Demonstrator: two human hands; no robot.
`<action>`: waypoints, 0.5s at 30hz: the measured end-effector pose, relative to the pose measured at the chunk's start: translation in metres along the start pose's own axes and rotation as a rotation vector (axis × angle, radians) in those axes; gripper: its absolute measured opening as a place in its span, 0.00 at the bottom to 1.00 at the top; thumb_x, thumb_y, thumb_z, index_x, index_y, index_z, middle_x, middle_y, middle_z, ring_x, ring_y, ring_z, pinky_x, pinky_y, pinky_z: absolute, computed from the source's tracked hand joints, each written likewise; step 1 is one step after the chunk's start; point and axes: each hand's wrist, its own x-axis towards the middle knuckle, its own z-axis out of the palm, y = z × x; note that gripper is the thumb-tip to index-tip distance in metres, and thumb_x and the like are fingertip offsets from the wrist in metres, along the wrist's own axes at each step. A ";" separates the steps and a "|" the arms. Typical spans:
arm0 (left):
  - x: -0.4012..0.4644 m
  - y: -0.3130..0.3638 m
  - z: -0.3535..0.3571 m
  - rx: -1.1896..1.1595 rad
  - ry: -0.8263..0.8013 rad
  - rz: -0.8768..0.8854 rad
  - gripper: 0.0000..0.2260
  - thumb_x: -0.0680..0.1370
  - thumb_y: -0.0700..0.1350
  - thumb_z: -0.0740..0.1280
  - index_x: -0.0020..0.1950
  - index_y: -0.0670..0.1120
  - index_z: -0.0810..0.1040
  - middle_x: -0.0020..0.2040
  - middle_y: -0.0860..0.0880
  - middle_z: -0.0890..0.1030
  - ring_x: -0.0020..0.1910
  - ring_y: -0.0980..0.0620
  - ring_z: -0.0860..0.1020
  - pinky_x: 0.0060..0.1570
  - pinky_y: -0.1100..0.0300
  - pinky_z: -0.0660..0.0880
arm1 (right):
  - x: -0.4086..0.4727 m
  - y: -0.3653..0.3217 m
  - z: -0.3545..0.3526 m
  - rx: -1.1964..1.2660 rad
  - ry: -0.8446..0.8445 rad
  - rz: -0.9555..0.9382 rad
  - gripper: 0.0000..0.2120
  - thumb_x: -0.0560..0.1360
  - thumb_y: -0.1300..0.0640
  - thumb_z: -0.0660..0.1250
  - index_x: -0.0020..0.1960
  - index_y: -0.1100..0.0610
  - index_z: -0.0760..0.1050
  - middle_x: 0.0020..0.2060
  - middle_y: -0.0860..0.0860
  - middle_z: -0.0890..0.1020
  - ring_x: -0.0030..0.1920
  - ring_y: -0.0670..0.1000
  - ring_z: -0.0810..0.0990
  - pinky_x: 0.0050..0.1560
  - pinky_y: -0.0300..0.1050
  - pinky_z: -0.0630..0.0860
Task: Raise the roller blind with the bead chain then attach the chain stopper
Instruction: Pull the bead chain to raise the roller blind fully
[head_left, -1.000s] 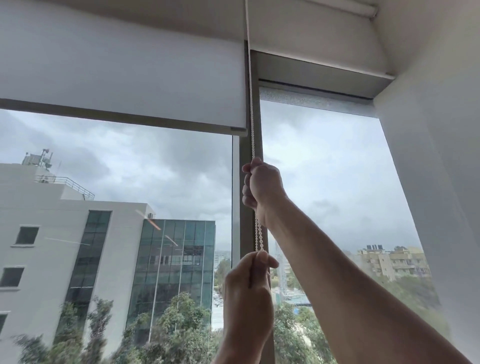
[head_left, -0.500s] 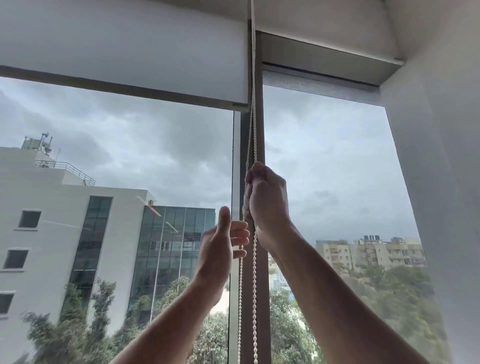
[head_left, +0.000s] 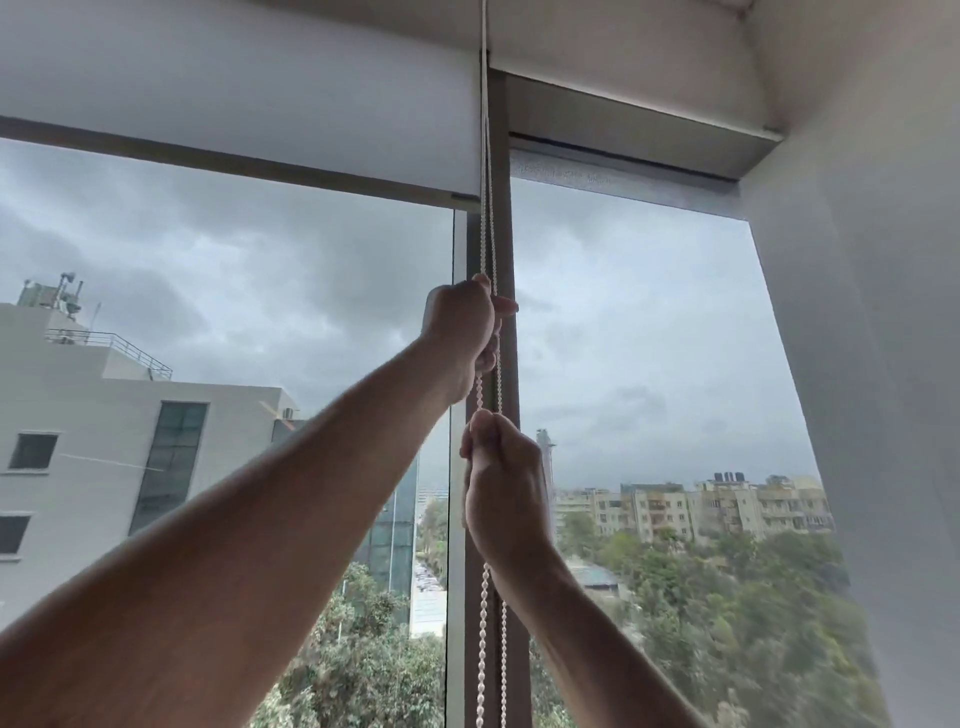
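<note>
A white roller blind (head_left: 249, 98) covers the top of the left window pane, its grey bottom bar (head_left: 234, 161) high up. A white bead chain (head_left: 487, 218) hangs in two strands along the dark window mullion (head_left: 506, 249). My left hand (head_left: 460, 332) is the upper one, closed around the chain. Just below it, my right hand (head_left: 504, 478) grips the same chain. Both strands run on down below the right hand. No chain stopper shows in view.
A second blind (head_left: 639, 130) is rolled almost fully up over the right pane. A white wall (head_left: 872, 364) closes the right side. Buildings and trees lie outside the glass.
My left hand has risen from below the right one and closed on the chain above it. My right hand has come down with the chain.
</note>
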 end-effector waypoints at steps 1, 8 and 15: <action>-0.001 -0.003 0.005 0.030 0.043 0.027 0.21 0.83 0.46 0.58 0.31 0.45 0.75 0.16 0.54 0.66 0.16 0.53 0.63 0.22 0.64 0.57 | -0.003 0.001 -0.002 0.016 -0.018 0.015 0.19 0.83 0.55 0.55 0.33 0.53 0.68 0.22 0.44 0.66 0.26 0.49 0.63 0.29 0.45 0.60; -0.026 -0.031 0.006 0.213 0.177 0.240 0.25 0.82 0.50 0.57 0.24 0.50 0.73 0.17 0.55 0.69 0.28 0.47 0.68 0.37 0.55 0.64 | -0.008 0.011 -0.029 0.264 -0.389 0.324 0.25 0.85 0.58 0.53 0.33 0.49 0.75 0.25 0.49 0.71 0.25 0.48 0.67 0.24 0.41 0.70; -0.047 -0.042 0.008 0.220 0.217 0.295 0.22 0.81 0.49 0.57 0.27 0.52 0.74 0.23 0.54 0.73 0.30 0.48 0.73 0.36 0.54 0.71 | 0.049 -0.009 -0.039 0.325 -0.298 0.368 0.23 0.84 0.43 0.52 0.49 0.54 0.81 0.35 0.46 0.86 0.35 0.43 0.84 0.37 0.42 0.79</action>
